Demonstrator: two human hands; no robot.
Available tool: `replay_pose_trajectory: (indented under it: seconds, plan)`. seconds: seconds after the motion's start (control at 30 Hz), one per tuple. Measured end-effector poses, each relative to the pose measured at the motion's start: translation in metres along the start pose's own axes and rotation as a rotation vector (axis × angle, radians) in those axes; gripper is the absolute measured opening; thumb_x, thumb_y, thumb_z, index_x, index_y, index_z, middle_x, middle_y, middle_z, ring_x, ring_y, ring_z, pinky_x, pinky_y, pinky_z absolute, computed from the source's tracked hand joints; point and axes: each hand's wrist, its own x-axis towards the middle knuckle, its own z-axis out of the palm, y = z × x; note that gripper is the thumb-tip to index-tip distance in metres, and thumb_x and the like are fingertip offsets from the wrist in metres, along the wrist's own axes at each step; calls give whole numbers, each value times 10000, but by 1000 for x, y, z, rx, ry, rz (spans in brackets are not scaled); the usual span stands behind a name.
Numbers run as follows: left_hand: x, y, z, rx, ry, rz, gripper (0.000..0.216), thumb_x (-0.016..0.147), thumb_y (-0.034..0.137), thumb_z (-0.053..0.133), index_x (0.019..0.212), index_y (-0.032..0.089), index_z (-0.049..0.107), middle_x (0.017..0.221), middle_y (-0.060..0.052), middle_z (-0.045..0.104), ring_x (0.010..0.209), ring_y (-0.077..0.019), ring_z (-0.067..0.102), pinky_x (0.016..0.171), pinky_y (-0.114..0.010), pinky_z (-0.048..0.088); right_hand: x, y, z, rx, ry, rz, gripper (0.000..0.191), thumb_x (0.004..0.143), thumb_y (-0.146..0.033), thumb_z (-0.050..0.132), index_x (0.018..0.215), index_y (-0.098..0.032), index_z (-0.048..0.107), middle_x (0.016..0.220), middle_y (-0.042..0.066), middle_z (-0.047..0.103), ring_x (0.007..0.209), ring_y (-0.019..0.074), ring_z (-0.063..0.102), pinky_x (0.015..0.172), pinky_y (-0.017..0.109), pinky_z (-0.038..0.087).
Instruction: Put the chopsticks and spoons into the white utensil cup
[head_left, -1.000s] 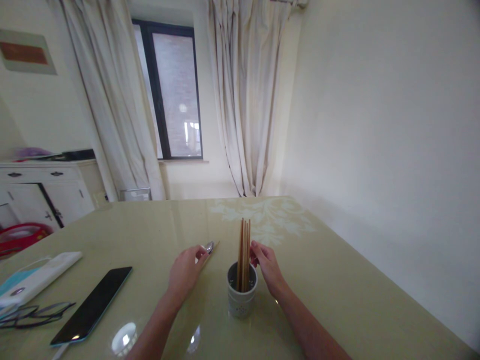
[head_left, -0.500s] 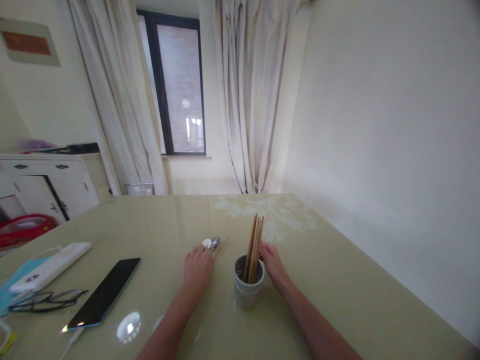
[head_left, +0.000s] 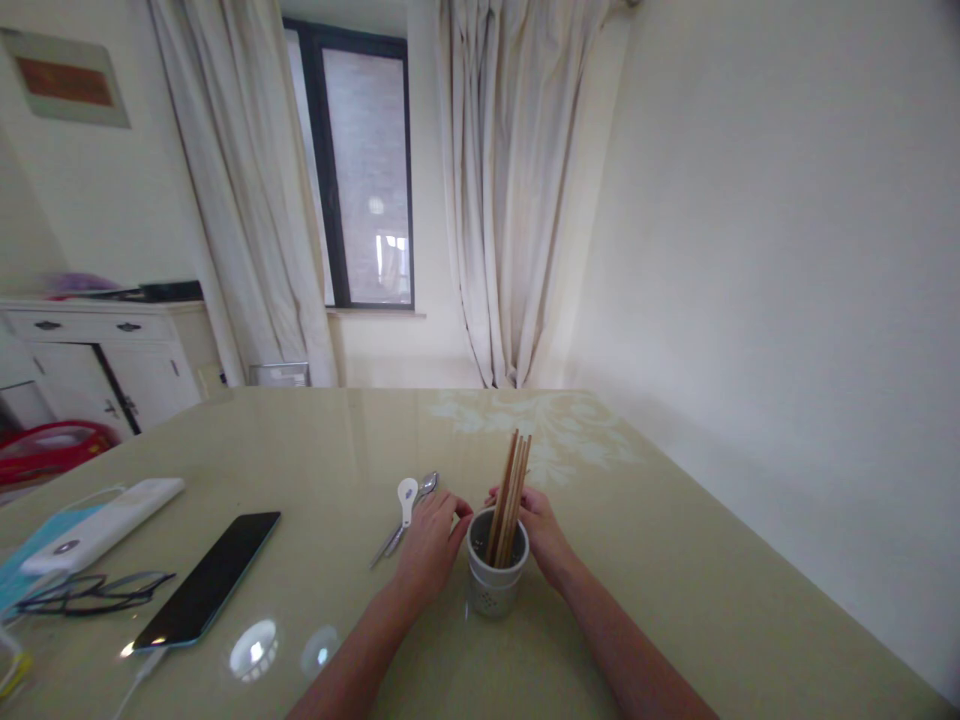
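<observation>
A white perforated cup (head_left: 493,588) stands on the table (head_left: 675,560) with several wooden chopsticks (head_left: 512,492) leaning upright in it. My left hand (head_left: 429,542) lies against the cup's left side, fingers curled round its rim. From the right, my right hand (head_left: 546,532) curls round the cup, its fingertips reaching behind the chopsticks. A white spoon (head_left: 406,497) and a metal spoon (head_left: 426,485) lie on the table just left of my left hand, untouched.
A black phone (head_left: 206,580) on a cable, glasses (head_left: 90,592), a white device (head_left: 101,525) and a blue mask lie at the table's left. The wall runs close along the table's right side. A white cabinet (head_left: 112,355) and curtains stand beyond.
My left hand has let go of the spoons and moved right to the cup. My right hand has reached further round behind the chopsticks. The two spoons now lie on the table.
</observation>
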Motion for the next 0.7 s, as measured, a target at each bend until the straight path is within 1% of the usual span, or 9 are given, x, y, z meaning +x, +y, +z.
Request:
replay_pose_trajectory:
  seconds: [0.07, 0.17, 0.2, 0.23, 0.3, 0.4, 0.5, 0.6, 0.7]
  plan:
    - [1, 2, -3, -135, 63, -28, 323, 1040, 421, 501, 939, 207, 720, 983, -98, 749, 988, -288, 663, 912, -451, 498, 5, -5, -7, 12, 77, -44, 422, 829, -633, 779, 890, -215, 770, 866, 79, 796, 765, 276, 739, 691, 378, 595]
    - [0, 11, -10, -383, 111, -105, 448, 1058, 546, 433, 1062, 218, 738, 1090, -104, 769, 1054, -276, 684, 944, -441, 525, 15, -21, -33, 13, 328, -176, 520, 866, -723, 705, 930, -207, 727, 873, 49, 748, 795, 218, 690, 693, 317, 557]
    - [-1, 15, -12, -465, 98, -129, 481, 1054, 582, 424, 1096, 222, 740, 1128, -106, 775, 1090, -275, 691, 973, -442, 530, 17, -29, -44, -11, 497, -274, 533, 862, -717, 721, 926, -189, 737, 806, 34, 719, 733, 195, 655, 666, 304, 539]
    - [-2, 19, -13, -543, 71, -150, 504, 1048, 610, 424, 1130, 225, 740, 1164, -107, 780, 1128, -276, 697, 1008, -445, 529, 18, -37, -56, -34, 619, -369, 527, 871, -692, 739, 970, -175, 757, 778, 16, 695, 700, 170, 621, 664, 292, 526]
    - [-5, 25, -13, -673, -10, -186, 526, 1035, 637, 444, 1203, 229, 731, 1229, -108, 782, 1192, -278, 700, 1072, -453, 519, 18, -53, -76, 19, 751, -518, 484, 891, -626, 768, 1069, -177, 786, 768, -16, 659, 684, 129, 572, 651, 252, 492]
    - [-10, 32, -10, -731, -105, -222, 507, 1016, 632, 498, 1266, 251, 719, 1269, -89, 773, 1234, -277, 690, 1118, -451, 500, 13, -70, -87, 225, 732, -576, 464, 833, -576, 853, 1085, -189, 809, 770, -24, 658, 674, 108, 563, 629, 225, 486]
    - [-12, 34, -8, -683, -106, -227, 473, 1003, 619, 527, 1240, 266, 736, 1259, -67, 765, 1232, -275, 671, 1105, -430, 502, 7, -73, -74, 302, 606, -508, 475, 802, -558, 888, 1100, -193, 826, 775, -8, 676, 686, 119, 583, 630, 234, 509]
    - [-12, 34, -9, -678, -101, -223, 460, 1006, 602, 526, 1216, 252, 739, 1215, -61, 772, 1190, -269, 678, 1063, -405, 520, 1, -67, -52, 226, 486, -437, 458, 848, -551, 857, 1121, -184, 840, 755, 1, 664, 684, 131, 575, 632, 254, 516]
    - [-10, 33, -9, -676, -94, -210, 439, 997, 578, 536, 1145, 229, 755, 1144, -60, 785, 1141, -262, 690, 1026, -389, 535, -6, -59, -36, 69, 404, -404, 428, 910, -537, 801, 1149, -184, 849, 716, -1, 641, 660, 145, 558, 648, 291, 522]
